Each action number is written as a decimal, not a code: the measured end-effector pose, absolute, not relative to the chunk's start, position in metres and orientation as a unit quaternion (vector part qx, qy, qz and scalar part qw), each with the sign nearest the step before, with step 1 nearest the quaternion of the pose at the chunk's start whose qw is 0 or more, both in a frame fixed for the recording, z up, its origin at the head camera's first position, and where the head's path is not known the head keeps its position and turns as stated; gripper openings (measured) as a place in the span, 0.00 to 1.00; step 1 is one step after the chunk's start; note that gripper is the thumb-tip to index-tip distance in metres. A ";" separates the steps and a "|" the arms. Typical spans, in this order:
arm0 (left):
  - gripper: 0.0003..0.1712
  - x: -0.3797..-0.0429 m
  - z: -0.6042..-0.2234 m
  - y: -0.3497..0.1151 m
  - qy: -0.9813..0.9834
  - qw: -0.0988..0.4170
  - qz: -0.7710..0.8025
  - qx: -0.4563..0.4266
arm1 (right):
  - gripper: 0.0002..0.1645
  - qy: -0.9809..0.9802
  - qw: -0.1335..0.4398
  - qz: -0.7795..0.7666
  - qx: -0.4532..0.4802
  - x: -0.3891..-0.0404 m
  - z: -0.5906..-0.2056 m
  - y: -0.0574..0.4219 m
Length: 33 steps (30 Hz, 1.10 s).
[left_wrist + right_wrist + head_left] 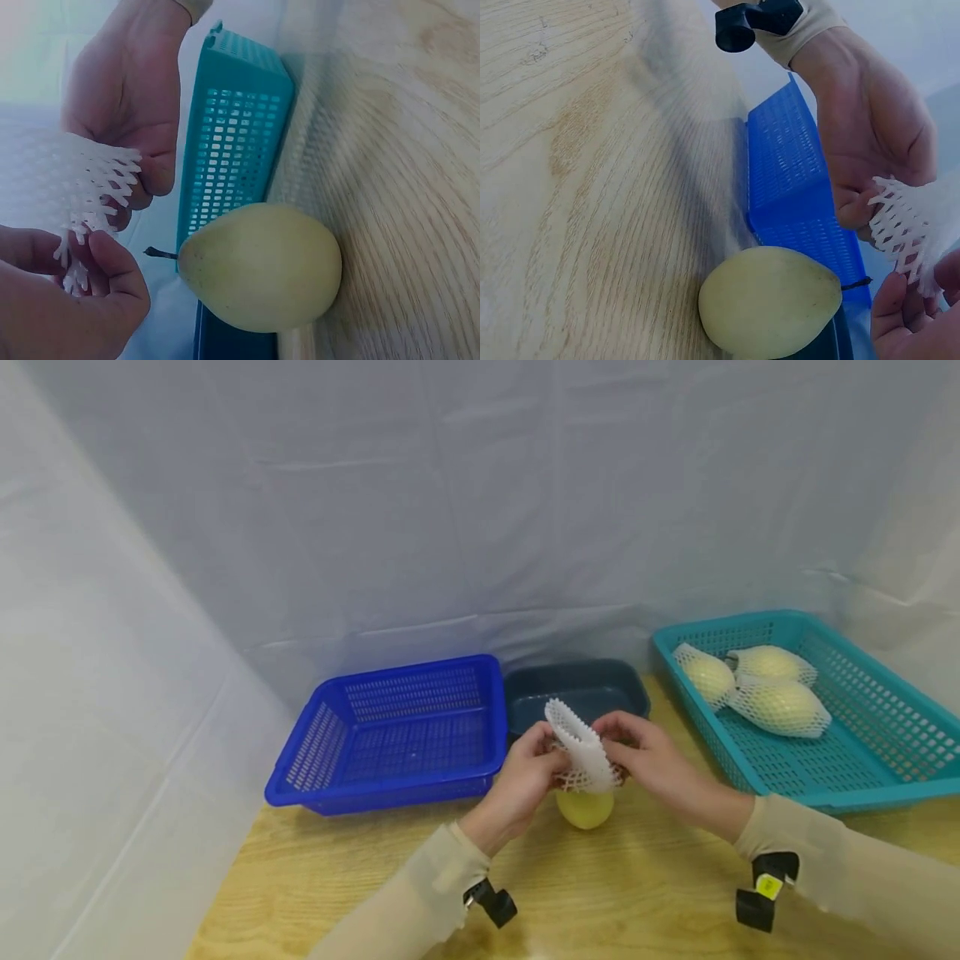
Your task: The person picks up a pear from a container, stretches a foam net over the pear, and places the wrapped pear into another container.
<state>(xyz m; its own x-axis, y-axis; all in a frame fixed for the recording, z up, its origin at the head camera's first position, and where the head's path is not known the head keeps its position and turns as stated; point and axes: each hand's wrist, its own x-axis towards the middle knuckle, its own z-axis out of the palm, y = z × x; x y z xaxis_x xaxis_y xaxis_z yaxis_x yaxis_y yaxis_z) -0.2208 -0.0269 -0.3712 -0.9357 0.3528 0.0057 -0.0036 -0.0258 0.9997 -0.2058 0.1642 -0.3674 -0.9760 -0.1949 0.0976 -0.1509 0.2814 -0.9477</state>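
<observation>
A white foam net sleeve (583,752) is stretched between my two hands, its lower rim spread open. The left hand (527,774) pinches one side of that rim, and the right hand (654,766) pinches the opposite side. Directly below stands a bare yellow pear (586,810) on the table, stem up. Both wrist views show a gap between the pear (262,268) and the net (911,225), with neither hand touching the fruit.
A blue basket (412,789) sits at the left, and a dark teal tray (637,689) is behind the hands. On the right a turquoise basket (862,777) holds three pears in foam nets (780,706). White sheeting (450,510) hangs behind the wooden table (360,860).
</observation>
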 end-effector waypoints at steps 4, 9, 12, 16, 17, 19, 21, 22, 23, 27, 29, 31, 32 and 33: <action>0.10 -0.221 -0.375 -0.029 0.710 0.103 0.682 0.144 | 0.10 0.803 0.016 -0.589 -0.090 -0.207 -0.371 0.167; 0.13 -0.220 -0.378 -0.033 0.731 0.091 0.663 0.137 | 0.09 0.800 0.009 -0.593 -0.089 -0.208 -0.375 0.170; 0.15 -0.219 -0.380 -0.034 0.747 0.085 0.648 0.120 | 0.09 0.803 0.004 -0.590 -0.086 -0.209 -0.378 0.171; 0.18 -0.217 -0.383 -0.035 0.757 0.082 0.640 0.101 | 0.10 0.808 0.003 -0.585 -0.075 -0.209 -0.383 0.171; 0.18 -0.217 -0.384 -0.035 0.758 0.080 0.640 0.100 | 0.10 0.808 0.004 -0.585 -0.072 -0.209 -0.384 0.171; 0.19 -0.216 -0.386 -0.034 0.760 0.076 0.638 0.097 | 0.10 0.810 0.003 -0.583 -0.063 -0.209 -0.387 0.171; 0.20 -0.216 -0.388 -0.034 0.768 0.069 0.630 0.093 | 0.10 0.812 0.004 -0.581 -0.056 -0.209 -0.389 0.171; 0.20 -0.216 -0.389 -0.034 0.775 0.063 0.622 0.092 | 0.10 0.814 0.004 -0.579 -0.052 -0.209 -0.390 0.170; 0.21 -0.217 -0.390 -0.034 0.783 0.059 0.613 0.091 | 0.10 0.817 0.003 -0.575 -0.049 -0.209 -0.391 0.170; 0.20 -0.218 -0.394 -0.034 0.831 0.033 0.548 0.089 | 0.10 0.821 0.003 -0.568 -0.051 -0.210 -0.397 0.170; 0.19 -0.219 -0.396 -0.034 0.856 0.018 0.509 0.091 | 0.09 0.821 0.003 -0.568 -0.051 -0.211 -0.401 0.170; 0.19 -0.219 -0.397 -0.034 0.874 0.008 0.476 0.093 | 0.09 0.822 0.002 -0.567 -0.050 -0.212 -0.405 0.170; 0.19 -0.220 -0.398 -0.034 0.881 0.004 0.463 0.095 | 0.09 0.822 0.002 -0.568 -0.049 -0.212 -0.407 0.170; 0.19 -0.220 -0.398 -0.034 0.885 0.001 0.455 0.098 | 0.09 0.822 0.002 -0.567 -0.048 -0.213 -0.409 0.170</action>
<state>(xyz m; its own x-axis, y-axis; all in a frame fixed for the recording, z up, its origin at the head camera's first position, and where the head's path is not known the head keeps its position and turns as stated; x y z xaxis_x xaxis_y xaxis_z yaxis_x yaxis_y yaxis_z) -0.2199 -0.0335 -0.3981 -0.9807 0.1749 0.0869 0.1724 0.5660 0.8062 -0.2126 0.1704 -0.4087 -0.9955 -0.0804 0.0508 -0.0761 0.3527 -0.9327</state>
